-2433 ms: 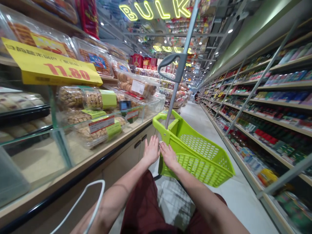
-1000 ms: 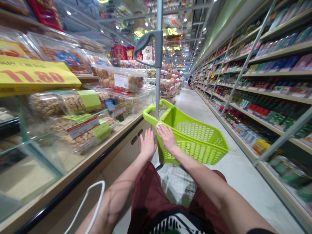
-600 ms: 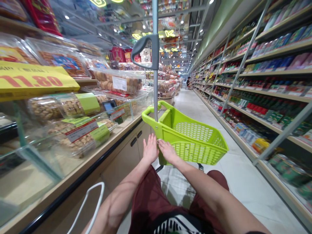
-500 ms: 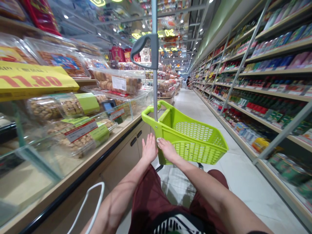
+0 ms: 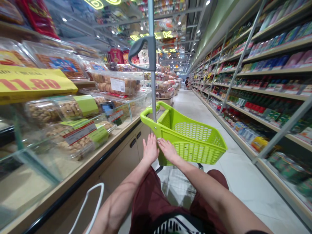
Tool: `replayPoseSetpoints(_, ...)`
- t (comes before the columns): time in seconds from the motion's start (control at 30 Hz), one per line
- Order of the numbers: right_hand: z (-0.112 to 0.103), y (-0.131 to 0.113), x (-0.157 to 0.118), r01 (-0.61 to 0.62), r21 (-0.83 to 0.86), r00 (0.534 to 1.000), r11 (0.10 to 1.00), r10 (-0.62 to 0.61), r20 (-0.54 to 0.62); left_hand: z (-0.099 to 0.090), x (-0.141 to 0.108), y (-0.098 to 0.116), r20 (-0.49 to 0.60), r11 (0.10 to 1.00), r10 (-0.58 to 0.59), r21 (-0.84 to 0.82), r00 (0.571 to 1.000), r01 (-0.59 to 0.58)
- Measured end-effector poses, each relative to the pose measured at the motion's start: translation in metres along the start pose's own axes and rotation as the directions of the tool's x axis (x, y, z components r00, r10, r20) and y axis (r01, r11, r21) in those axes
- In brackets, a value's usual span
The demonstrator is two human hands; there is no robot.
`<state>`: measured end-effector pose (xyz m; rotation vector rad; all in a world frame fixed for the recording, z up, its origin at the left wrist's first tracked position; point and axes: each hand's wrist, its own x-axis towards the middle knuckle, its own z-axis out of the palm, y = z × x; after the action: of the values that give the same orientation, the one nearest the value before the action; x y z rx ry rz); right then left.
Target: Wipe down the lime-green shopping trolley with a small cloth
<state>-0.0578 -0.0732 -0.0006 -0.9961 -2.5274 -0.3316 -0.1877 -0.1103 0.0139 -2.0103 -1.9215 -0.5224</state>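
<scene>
A lime-green plastic shopping basket cart [image 5: 200, 143] stands just in front of me, with a grey pole and handle [image 5: 152, 53] rising at its near end. My left hand [image 5: 150, 150] lies against the near end of the basket, fingers stretched out, holding nothing visible. Close beside it, my right hand [image 5: 168, 151] rests on the basket's near corner. Under its fingertips shows a small white wad [image 5: 159, 140], like a tissue or wipe, mostly hidden by the fingers.
On the left, a counter with a glass edge and black rail [image 5: 73, 185] bears packed nuts [image 5: 78, 139] and a yellow price sign [image 5: 34, 83]. Tall stocked shelves [image 5: 273, 78] line the right. A person [image 5: 187, 83] is far down the aisle. A white loop [image 5: 99, 195] is near my left forearm.
The view has shifted slightly. My right fingers have moved a little over the white wad, which shows less now; my left hand stays against the basket.
</scene>
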Motion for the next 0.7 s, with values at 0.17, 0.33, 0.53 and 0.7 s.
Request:
replayPoseSetpoints(0.17, -0.024, 0.013, 0.011, -0.031, 0.017, 0.973, 0.999, 0.034, -0.227, 0.0, 0.006, 0.006, -0.003, 1.0, -0.017, -0.007, 1.0, 0.017)
replayPoseSetpoints(0.33, -0.032, 0.029, 0.021, -0.108, -0.007, 0.956, 0.994, 0.102, -0.276, -0.001, 0.012, 0.018, -0.008, 1.0, 0.011, -0.001, 1.0, -0.011)
replayPoseSetpoints(0.53, 0.003, 0.03, -0.015, -0.112, -0.027, 0.98, 0.993, 0.106, -0.166, 0.008, 0.002, 0.032, 0.018, 0.996, 0.089, 0.003, 0.996, -0.089)
replayPoseSetpoints(0.7, 0.01, 0.029, -0.045, -0.146, 0.009, 0.989, 0.989, 0.147, -0.037, 0.017, -0.006, 0.037, 0.038, 0.993, 0.121, 0.006, 0.992, -0.121)
